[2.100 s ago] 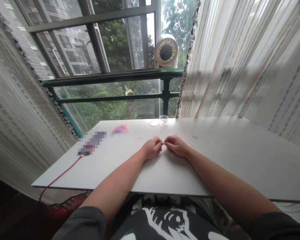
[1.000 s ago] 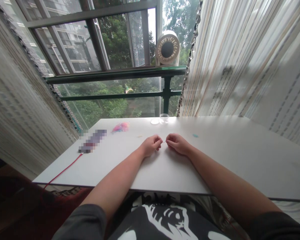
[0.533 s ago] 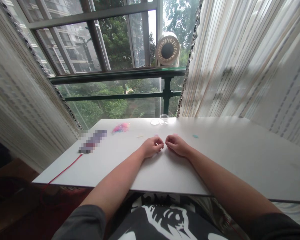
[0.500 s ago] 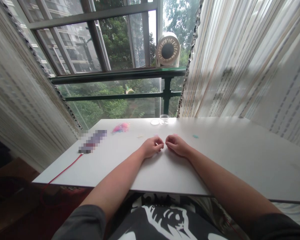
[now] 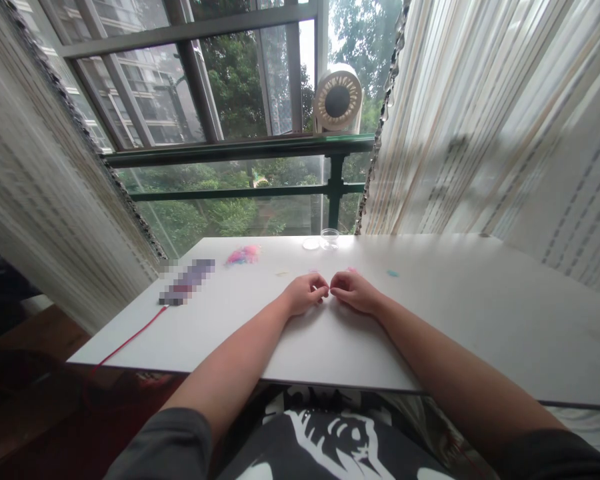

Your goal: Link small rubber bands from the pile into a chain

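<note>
My left hand (image 5: 306,295) and my right hand (image 5: 354,292) meet fingertip to fingertip above the white table (image 5: 220,333). Both are closed in a pinch; whatever lies between the fingers is too small to name. Just beyond the hands are small piles: a pink one (image 5: 351,270) behind the right hand and a pale pinkish one (image 5: 313,271) behind the left. A teal pile (image 5: 393,273) lies to the right, and a pale yellow one (image 5: 281,274) to the left. Farther left is a larger heap of mixed pink, blue and purple bits (image 5: 243,255).
A clear round tub (image 5: 329,239) and a flat clear lid (image 5: 311,244) stand at the table's far edge. On the left lies a blurred-out dark device (image 5: 187,283) with a red cable (image 5: 130,340) running over the front edge. A white fan (image 5: 338,99) sits by the window railing.
The fingertips of both hands have drawn slightly closer together. The view has shifted a little; the things on the table have not moved.
</note>
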`<state>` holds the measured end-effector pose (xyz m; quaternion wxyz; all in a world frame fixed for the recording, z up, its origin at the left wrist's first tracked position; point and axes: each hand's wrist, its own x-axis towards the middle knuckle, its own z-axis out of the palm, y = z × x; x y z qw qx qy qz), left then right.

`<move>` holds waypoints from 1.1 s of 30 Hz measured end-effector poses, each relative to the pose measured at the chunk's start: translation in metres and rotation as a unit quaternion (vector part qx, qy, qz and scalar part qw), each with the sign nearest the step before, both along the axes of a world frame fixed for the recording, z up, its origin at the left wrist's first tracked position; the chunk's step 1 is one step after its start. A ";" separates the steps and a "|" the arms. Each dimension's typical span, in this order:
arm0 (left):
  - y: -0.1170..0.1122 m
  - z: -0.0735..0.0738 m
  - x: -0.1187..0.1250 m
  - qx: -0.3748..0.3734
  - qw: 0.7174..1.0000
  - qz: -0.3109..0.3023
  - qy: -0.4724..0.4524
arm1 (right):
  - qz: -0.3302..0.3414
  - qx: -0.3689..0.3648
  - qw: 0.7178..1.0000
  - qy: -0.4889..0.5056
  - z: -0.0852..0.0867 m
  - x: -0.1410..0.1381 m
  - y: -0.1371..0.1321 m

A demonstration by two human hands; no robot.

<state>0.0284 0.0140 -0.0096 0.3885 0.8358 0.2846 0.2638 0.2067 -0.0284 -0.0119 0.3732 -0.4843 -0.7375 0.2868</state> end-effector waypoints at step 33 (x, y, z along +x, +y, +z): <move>0.001 0.001 0.001 0.020 0.999 0.027 0.015 | -0.015 0.020 0.999 -0.037 0.004 -0.001 -0.001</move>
